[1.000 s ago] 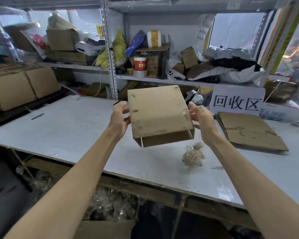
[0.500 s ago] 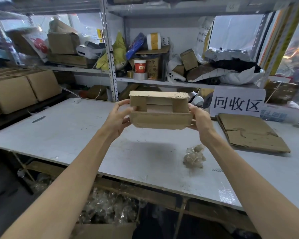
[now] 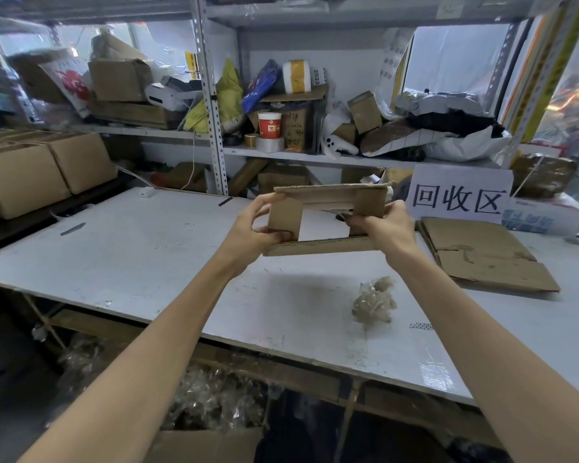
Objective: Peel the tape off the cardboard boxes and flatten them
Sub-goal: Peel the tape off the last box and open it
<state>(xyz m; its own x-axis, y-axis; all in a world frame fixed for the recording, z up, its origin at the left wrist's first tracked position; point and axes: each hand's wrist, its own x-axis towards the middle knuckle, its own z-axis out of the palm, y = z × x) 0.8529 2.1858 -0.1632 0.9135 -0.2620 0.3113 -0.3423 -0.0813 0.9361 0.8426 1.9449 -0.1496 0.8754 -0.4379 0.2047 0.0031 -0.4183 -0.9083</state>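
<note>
Head view: we hold the cardboard box [image 3: 318, 245] in the air above the table [image 3: 147, 262], open right through. Our left hand [image 3: 248, 232] pinches its left flap, our right hand [image 3: 385, 225] grips the right end. Best now, we reckon: skew opposite corners and press it flat.

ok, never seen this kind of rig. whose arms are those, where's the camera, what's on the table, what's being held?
There is no robot here. These are a person's two bare arms, filmed by one wide-angle camera on their head that looks forward and down. The left hand and the right hand each grip an end of an opened cardboard box, held above the white table. On the table lie a wad of crumpled clear tape, a stack of flattened cardboard and a printed sign. Cluttered shelves stand behind.
</note>
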